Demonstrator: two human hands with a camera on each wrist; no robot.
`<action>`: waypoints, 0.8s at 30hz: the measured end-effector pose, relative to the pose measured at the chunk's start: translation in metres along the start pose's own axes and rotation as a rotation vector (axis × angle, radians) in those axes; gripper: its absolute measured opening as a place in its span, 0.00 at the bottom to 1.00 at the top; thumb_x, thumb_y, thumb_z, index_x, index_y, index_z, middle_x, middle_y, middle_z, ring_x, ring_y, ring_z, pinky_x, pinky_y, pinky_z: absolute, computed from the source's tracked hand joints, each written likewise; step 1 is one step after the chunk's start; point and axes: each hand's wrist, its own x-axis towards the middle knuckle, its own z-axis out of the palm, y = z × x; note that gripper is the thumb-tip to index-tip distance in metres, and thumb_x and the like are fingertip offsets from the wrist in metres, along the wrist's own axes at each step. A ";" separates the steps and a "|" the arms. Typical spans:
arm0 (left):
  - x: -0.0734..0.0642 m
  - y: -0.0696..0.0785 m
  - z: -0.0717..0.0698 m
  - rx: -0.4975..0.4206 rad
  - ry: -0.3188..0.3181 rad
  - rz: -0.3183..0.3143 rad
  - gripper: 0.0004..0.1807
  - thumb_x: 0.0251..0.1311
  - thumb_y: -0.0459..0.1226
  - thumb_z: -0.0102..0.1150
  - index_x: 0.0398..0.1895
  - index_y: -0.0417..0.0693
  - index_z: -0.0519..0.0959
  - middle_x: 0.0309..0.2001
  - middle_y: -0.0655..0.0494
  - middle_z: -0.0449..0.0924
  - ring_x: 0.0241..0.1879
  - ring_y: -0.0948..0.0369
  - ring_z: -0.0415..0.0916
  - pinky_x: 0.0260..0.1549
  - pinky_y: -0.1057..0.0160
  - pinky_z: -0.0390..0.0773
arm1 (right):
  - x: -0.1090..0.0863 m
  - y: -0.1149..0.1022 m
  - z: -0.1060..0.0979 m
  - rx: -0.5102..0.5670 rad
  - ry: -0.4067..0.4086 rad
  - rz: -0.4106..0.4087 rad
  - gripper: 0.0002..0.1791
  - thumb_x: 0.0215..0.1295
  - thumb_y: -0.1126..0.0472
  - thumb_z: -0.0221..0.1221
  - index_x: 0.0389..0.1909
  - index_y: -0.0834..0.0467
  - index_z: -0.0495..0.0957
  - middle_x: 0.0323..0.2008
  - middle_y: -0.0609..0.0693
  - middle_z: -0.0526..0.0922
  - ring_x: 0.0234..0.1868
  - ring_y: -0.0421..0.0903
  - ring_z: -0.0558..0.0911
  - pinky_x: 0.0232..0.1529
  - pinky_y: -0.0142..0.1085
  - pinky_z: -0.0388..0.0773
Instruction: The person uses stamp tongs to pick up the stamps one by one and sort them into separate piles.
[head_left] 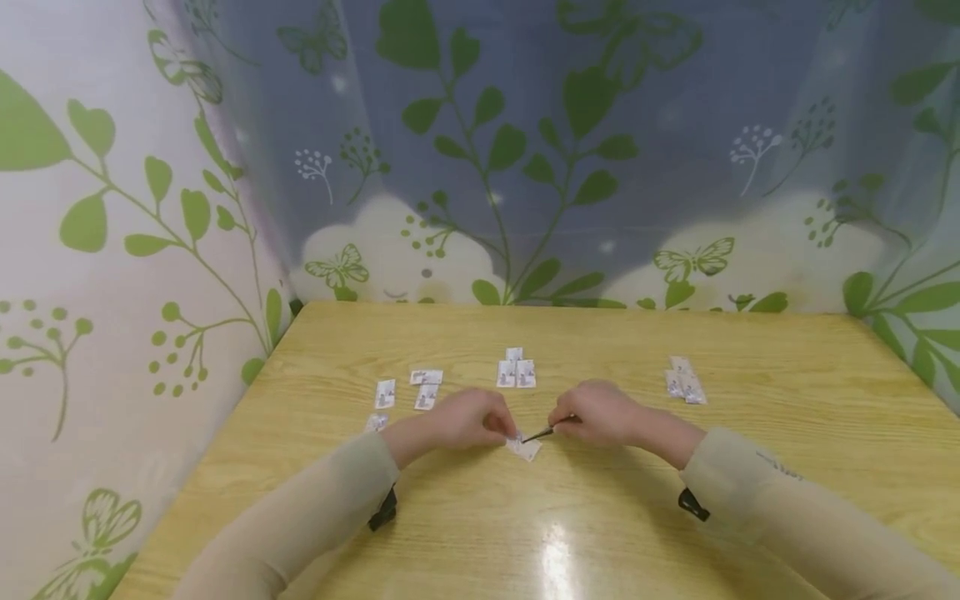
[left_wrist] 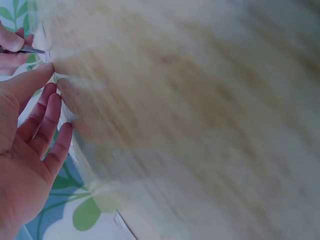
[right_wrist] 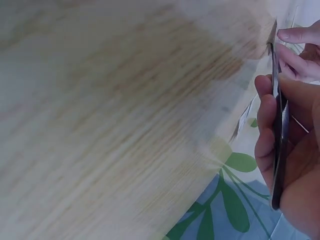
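Observation:
A small white printed packet [head_left: 528, 450] lies at the middle of the wooden table, between the two hands. My left hand [head_left: 474, 419] pinches its left edge between thumb and forefinger; in the left wrist view the other fingers [left_wrist: 49, 122] of that hand are spread loosely. In my right hand [head_left: 600, 414] I grip a pair of dark metal tweezers [right_wrist: 280, 135], with the fingers curled along its length. The tweezers' tip points left and meets the packet; whether it grips the packet is too small to tell.
Similar packets stand in groups beyond the hands: a middle cluster [head_left: 516, 373], a right cluster [head_left: 684, 382] and a left pair [head_left: 427, 392]. Further left are a single packet [head_left: 385, 393] and one [head_left: 377, 422] partly behind my left wrist. A leaf-patterned curtain [head_left: 525, 208] borders the table's far edge.

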 end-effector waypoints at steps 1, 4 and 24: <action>0.000 0.000 0.001 0.006 -0.004 -0.004 0.05 0.58 0.36 0.66 0.37 0.56 0.85 0.36 0.69 0.78 0.37 0.69 0.75 0.42 0.67 0.74 | -0.002 -0.001 0.000 0.024 -0.010 0.020 0.04 0.63 0.65 0.63 0.33 0.55 0.86 0.25 0.39 0.79 0.25 0.34 0.75 0.28 0.32 0.73; 0.001 0.001 0.001 0.014 -0.013 -0.012 0.05 0.58 0.36 0.66 0.37 0.56 0.85 0.36 0.69 0.78 0.37 0.70 0.75 0.42 0.67 0.74 | -0.011 -0.005 0.002 0.107 -0.027 0.083 0.05 0.65 0.63 0.62 0.35 0.56 0.86 0.30 0.41 0.83 0.29 0.35 0.78 0.32 0.34 0.75; -0.011 0.009 0.003 0.068 0.011 0.053 0.04 0.58 0.36 0.66 0.33 0.55 0.86 0.33 0.70 0.76 0.34 0.70 0.73 0.37 0.70 0.74 | -0.023 -0.005 0.007 0.128 0.051 0.212 0.08 0.64 0.63 0.62 0.41 0.59 0.87 0.39 0.50 0.86 0.43 0.48 0.84 0.42 0.41 0.80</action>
